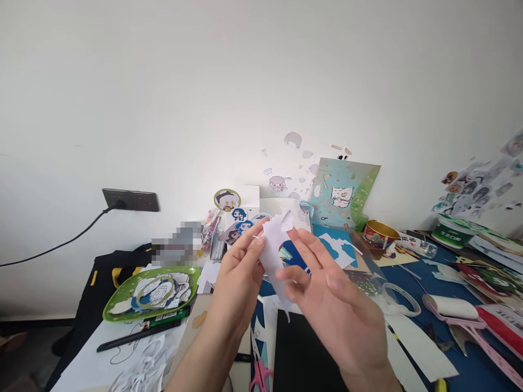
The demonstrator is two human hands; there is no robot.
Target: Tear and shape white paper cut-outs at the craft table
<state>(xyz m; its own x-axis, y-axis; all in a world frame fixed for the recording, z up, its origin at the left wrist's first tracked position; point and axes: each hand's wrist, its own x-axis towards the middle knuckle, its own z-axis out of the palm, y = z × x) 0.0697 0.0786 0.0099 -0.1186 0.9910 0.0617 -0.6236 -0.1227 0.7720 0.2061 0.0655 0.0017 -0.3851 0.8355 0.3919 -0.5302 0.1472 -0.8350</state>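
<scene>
Left hand (239,267) and right hand (327,296) pinch a white paper scrap (274,245) (raised above the cluttered surface (469,370)); scissors (259,375) lie below.

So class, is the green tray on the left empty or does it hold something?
It holds things: the green tray has cut-out stickers piled inside.

Both hands are raised over the cluttered tabletop (474,370). The left hand (239,277) pinches the upper edge of a white paper cutout (274,239) between thumb and fingers, while the right hand (327,296) steadies its lower part. A green tray (118,305) of stickers lies to the left, pink scissors (259,375) below.
</scene>
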